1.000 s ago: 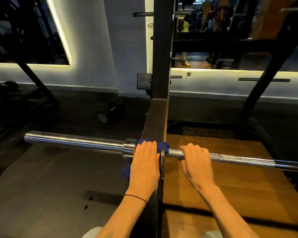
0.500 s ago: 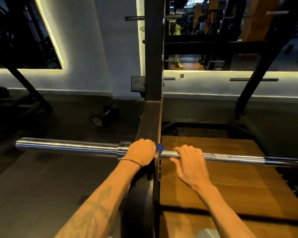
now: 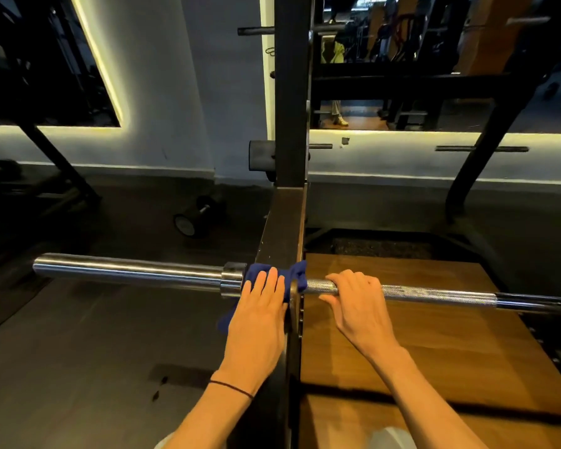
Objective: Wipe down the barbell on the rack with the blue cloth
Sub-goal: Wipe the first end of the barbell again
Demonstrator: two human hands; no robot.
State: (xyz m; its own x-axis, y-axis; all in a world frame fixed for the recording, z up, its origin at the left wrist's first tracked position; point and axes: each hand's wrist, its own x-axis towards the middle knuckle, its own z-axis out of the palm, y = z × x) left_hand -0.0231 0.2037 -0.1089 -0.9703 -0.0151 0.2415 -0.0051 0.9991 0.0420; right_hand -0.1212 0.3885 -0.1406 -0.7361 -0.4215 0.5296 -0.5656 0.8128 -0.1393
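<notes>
Across the black rack upright the barbell is laid horizontally, its smooth sleeve pointing left. The blue cloth is pressed onto the bar beside the collar by the left hand, fingers straight. The knurled shaft just right of the upright is gripped by the right hand, fingers curled over it.

Grey wall with glowing-edged mirrors, dark floor, wooden platform

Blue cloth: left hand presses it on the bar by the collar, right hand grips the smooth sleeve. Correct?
Not quite. The head view shows the right hand wrapped around the knurled shaft of the barbell, not the smooth sleeve. The rest holds: the left hand presses the blue cloth on the bar by the collar.
</notes>
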